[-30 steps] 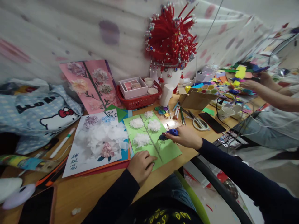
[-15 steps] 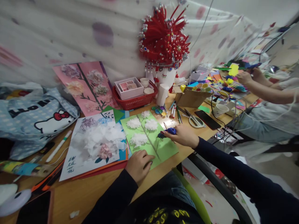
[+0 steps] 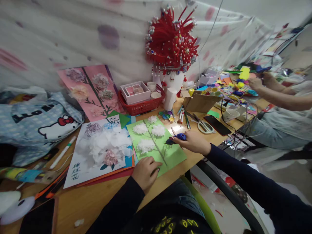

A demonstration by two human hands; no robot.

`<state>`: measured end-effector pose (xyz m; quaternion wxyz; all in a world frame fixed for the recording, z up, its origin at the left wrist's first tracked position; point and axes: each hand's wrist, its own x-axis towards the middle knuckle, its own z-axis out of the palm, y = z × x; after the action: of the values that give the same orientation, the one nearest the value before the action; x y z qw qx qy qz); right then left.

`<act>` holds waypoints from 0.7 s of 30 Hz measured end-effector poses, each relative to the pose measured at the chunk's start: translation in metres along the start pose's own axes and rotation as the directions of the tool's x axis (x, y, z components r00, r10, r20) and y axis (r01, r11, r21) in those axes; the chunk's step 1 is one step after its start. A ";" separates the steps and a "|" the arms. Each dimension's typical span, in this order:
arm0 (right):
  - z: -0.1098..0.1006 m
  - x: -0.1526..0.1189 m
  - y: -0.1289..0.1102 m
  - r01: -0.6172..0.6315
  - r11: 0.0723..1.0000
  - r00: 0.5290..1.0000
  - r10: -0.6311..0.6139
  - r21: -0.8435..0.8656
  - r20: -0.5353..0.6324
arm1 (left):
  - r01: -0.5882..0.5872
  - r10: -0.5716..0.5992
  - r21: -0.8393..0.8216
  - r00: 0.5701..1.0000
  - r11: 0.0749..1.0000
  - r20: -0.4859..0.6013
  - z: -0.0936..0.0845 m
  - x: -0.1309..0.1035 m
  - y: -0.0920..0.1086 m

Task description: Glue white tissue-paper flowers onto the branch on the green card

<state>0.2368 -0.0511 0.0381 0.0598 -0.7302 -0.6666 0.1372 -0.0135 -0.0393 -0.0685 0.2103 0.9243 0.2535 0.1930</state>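
The right hand (image 3: 195, 143) is closed around a blue glue gun (image 3: 175, 139), its nozzle down on the green card (image 3: 170, 156) just right of the drawn stem; the left hand (image 3: 145, 170), fingers curled and holding nothing, presses the card's near edge onto the wooden table (image 3: 97, 198). To do this well, I judge the card should be pinned flat and the nozzle kept low and steady. Four white paper flowers (image 3: 145, 145) sit on the card; one pair of scissors (image 3: 204, 126) lies beyond.

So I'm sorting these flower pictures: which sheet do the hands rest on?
The green sheet: left hand presses its near edge, right hand holds a blue tool over it.
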 end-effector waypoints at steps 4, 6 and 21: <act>0.000 -0.001 0.001 0.020 1.000 1.000 -0.020 0.019 0.019 | 0.004 -0.004 -0.009 1.000 1.000 -0.006 0.000 0.000 0.000; -0.002 -0.002 0.002 0.013 1.000 0.999 -0.014 0.027 0.038 | 0.003 -0.003 -0.012 1.000 1.000 -0.009 0.000 0.000 -0.001; -0.005 -0.004 0.011 0.041 0.996 0.999 -0.042 0.082 0.005 | -0.027 0.027 -0.025 0.999 0.999 -0.031 -0.003 0.000 0.000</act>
<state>0.2486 -0.0559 0.0399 0.0904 -0.7127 -0.6756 0.1656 -0.0146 -0.0384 -0.0662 0.2157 0.9218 0.2416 0.2130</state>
